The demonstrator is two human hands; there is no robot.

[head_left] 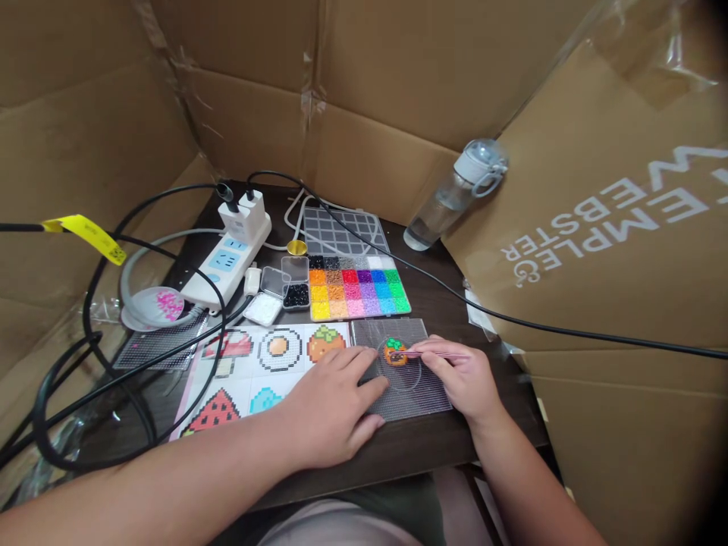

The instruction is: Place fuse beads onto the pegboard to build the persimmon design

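My left hand [335, 406] lies palm down with fingers spread, over the right edge of a pattern sheet [276, 383] and the left edge of a clear pegboard [421, 409]. Its fingertips rest on the pegboard. A small persimmon shape in orange, brown and green beads [396, 352] sits on the pegboard, inside a clear round outline. My right hand [463, 375] is closed around thin pink tweezers [426, 351], whose tips reach the beads from the right. Whether a bead is between the tips is too small to tell. The printed sheet shows a persimmon, an egg and a watermelon slice.
Behind the pegboard lies a sorted bead box [359, 292]. Small boxes of black beads [296, 296] and white beads [262, 309] stand beside it. A power strip [227, 265], loose black cables [94, 303], a dish of pink beads [153, 307] and a water bottle [455, 197] surround them. Cardboard walls enclose the table.
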